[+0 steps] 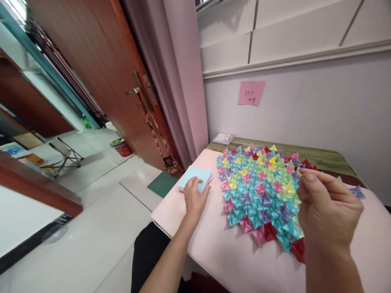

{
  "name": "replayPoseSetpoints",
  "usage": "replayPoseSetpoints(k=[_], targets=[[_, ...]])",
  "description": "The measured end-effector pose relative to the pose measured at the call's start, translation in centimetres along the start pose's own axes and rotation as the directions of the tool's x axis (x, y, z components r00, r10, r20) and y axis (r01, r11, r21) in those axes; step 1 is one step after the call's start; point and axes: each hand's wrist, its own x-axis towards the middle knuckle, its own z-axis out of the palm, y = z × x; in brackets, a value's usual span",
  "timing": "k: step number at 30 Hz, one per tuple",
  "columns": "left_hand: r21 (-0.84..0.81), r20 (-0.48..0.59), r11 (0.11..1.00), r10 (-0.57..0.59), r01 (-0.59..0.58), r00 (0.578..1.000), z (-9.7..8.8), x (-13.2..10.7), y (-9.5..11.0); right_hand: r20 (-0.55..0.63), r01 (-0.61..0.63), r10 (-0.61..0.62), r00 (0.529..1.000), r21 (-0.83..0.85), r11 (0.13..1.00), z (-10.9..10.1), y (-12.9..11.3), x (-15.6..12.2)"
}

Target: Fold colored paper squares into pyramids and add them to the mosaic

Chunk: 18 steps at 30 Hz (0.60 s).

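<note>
A neat stack of square paper, light blue on top with pink showing below, lies at the table's left edge. My left hand rests on its near right corner, fingers apart and slightly bent, the thumb by the right edge. Many folded paper pieces in blue, pink, yellow, green, purple and red stand close together in the table's middle. My right hand is raised over their right side, thumb and index finger pressed together. Whatever is in that pinch is hidden or too small to name.
The table has a pale pink cover and a wood-patterned strip at the back. A small pile of cards sits in the far corner. A pink note is on the wall. Leftward are a curtain and an open wooden door.
</note>
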Motion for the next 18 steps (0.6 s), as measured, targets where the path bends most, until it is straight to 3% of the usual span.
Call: replayPoseSetpoints(k=[3,6,11,18], targets=[[0.197,0.079,0.973,-0.139,0.122,0.987,1.2,1.7,-2.0,-0.008,0.008,-0.008,1.000,0.021,1.000,-0.3,-0.4,0.1],[0.212,0.109,0.960,-0.210,0.184,0.972,2.2,2.1,-3.4,-0.031,0.036,-0.035,0.999,0.029,0.999,-0.6,-0.7,0.5],[0.146,0.094,0.966,-0.229,0.214,0.969,2.2,2.4,-4.4,-0.038,0.014,-0.011,0.999,0.094,0.995,-0.9,-0.6,1.2],[0.072,0.024,0.981,-0.183,0.181,0.983,0.7,3.5,-4.7,0.103,-0.098,0.095,0.990,0.022,0.995,-0.5,1.3,1.0]])
